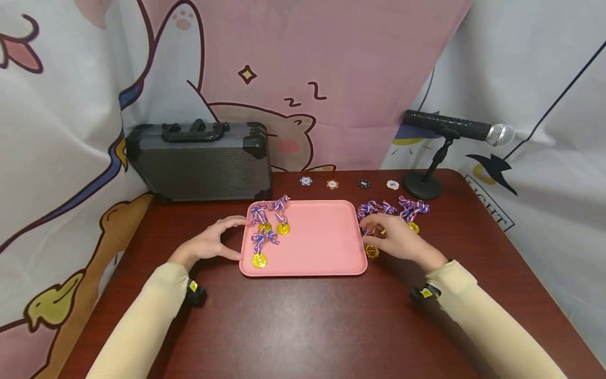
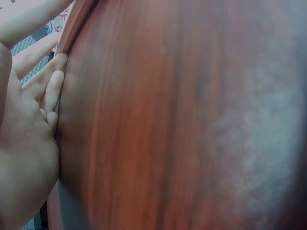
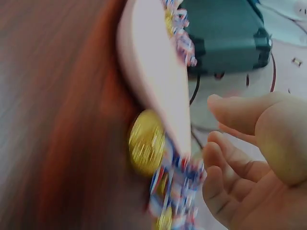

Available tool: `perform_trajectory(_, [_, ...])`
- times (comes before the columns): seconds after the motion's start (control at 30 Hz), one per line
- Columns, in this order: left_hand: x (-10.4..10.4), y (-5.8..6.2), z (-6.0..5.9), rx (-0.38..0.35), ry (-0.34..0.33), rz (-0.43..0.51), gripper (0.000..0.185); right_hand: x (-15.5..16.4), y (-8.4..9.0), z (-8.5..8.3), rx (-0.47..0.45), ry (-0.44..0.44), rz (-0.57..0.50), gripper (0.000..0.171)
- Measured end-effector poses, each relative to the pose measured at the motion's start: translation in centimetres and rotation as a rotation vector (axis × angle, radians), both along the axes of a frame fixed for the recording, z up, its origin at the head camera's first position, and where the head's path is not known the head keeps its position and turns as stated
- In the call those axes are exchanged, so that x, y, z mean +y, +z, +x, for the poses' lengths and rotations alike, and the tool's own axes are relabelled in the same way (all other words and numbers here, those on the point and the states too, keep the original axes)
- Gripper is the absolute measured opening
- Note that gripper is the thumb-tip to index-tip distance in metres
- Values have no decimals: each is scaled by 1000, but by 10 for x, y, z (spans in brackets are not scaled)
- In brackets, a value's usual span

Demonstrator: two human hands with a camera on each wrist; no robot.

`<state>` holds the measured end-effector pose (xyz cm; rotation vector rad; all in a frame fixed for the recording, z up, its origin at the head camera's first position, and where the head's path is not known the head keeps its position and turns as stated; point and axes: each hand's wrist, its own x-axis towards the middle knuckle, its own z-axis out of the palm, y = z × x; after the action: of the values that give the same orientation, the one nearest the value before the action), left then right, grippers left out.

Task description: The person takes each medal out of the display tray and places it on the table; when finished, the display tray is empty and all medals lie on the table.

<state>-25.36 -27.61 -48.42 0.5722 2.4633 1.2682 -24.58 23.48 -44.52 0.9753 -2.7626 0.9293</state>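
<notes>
A pink tray [image 1: 322, 237] lies in the middle of the dark red table [image 1: 303, 321]. Three gold medals [image 1: 259, 260] with red, white and blue ribbons lie on its left part. My left hand [image 1: 215, 243] rests on the table with straight fingers [image 2: 45, 79] against the tray's left edge [image 2: 72, 24]. My right hand [image 1: 395, 239] hovers over more medals to the right of the tray. Its loosely curled fingers [image 3: 225, 158] are next to a ribbon [image 3: 177, 189]. A gold medal [image 3: 146, 143] lies by the tray's right rim [image 3: 153, 62]. That view is blurred.
A dark hard case [image 1: 199, 163] stands at the back left. Several poker chips [image 1: 332, 184] lie in a row behind the tray. A microphone [image 1: 454, 129] on a small stand [image 1: 421, 187] sits at the back right. More medals [image 1: 413, 227] lie beyond my right hand.
</notes>
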Motion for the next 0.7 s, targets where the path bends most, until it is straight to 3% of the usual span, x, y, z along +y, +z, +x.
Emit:
perform_trajectory(0.33, [0, 0, -1, 32, -12, 10, 92, -100, 9, -17, -130, 185, -44, 28])
perform_trajectory(0.53, [0, -1, -2, 12, 5, -8, 94, -149, -2, -31, -184, 237, 4, 30])
perform_trajectory(0.7, [0, -2, -2, 15, 1, -9, 94, -174, -12, -44, -160, 265, 40, 37])
